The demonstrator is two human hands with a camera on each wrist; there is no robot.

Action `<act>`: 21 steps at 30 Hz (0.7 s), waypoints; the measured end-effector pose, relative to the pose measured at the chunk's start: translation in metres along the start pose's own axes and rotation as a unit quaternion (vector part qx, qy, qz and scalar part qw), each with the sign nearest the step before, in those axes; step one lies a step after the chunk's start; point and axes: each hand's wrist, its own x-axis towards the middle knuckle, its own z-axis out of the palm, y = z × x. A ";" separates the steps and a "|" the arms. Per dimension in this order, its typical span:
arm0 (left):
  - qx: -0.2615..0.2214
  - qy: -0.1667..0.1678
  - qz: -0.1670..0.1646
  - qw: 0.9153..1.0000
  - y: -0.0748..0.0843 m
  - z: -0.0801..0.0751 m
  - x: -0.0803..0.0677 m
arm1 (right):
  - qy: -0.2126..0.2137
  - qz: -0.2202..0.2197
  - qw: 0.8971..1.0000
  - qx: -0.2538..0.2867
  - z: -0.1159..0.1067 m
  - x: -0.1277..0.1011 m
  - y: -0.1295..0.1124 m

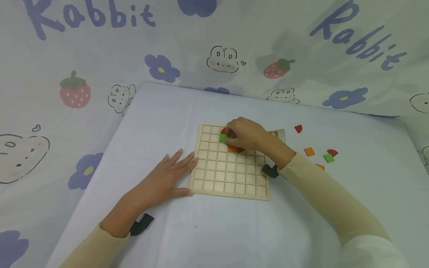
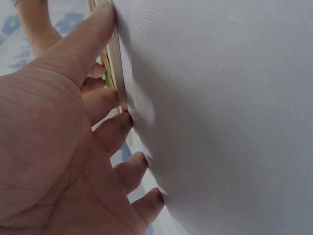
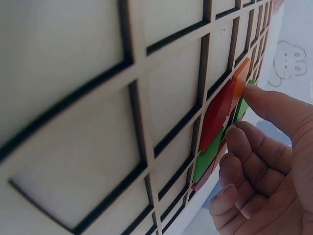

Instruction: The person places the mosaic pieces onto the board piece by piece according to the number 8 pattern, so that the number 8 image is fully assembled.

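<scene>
Pale tablecloth [image 1: 301, 230] under wooden grid board [image 1: 231, 178], cartoon-print backdrop [image 1: 100, 56] behind.

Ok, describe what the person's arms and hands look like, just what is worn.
Both arms wear long, close-fitting cream-beige sleeves reaching the wrists. A dark black strap with a loose tab sits at the left wrist and another at the right wrist. The left hand and right hand are bare: no gloves, rings or watch visible. Fingernails look short and unpainted.
</scene>
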 end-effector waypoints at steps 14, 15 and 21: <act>-0.004 -0.003 -0.006 1.000 0.001 0.001 0.003 | 0.019 -0.012 1.000 0.008 0.001 -0.006 0.002; -0.004 -0.004 -0.006 1.000 0.001 0.001 0.003 | 0.020 -0.012 1.000 0.006 0.001 -0.007 0.003; 0.004 -0.004 -0.012 1.000 0.002 0.001 0.004 | 0.035 0.001 0.999 0.004 -0.003 -0.030 0.016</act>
